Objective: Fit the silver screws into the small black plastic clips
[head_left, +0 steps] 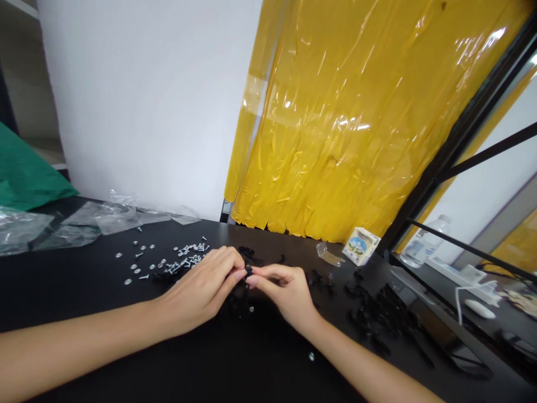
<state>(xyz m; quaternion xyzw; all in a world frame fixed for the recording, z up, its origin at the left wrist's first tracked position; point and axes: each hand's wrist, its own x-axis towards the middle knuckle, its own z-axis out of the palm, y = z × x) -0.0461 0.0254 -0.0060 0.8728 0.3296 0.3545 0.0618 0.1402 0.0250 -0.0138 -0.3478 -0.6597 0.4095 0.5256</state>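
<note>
Between my two hands, above the black table (pixel 168 369), is a small black part (pixel 249 271), too small to tell its exact kind. My left hand (pixel 210 280) pinches it from the left with thumb and forefinger. From the right, the thumb and forefinger of my right hand (pixel 285 288) close on the same piece. Silver screws (pixel 188 258) lie in a loose heap behind my left hand, with several round washers (pixel 137 271) scattered to their left. Black pieces (pixel 247 253) lie just beyond my fingertips, partly hidden.
Clear plastic bags (pixel 113 215) lie at the back left beside a green sheet (pixel 33 168). More black parts (pixel 377 313) are piled at right, near a dark glossy panel (pixel 440 330). A small white box (pixel 361 246) stands before the yellow curtain (pixel 335 123). A black metal frame (pixel 461 140) rises at right.
</note>
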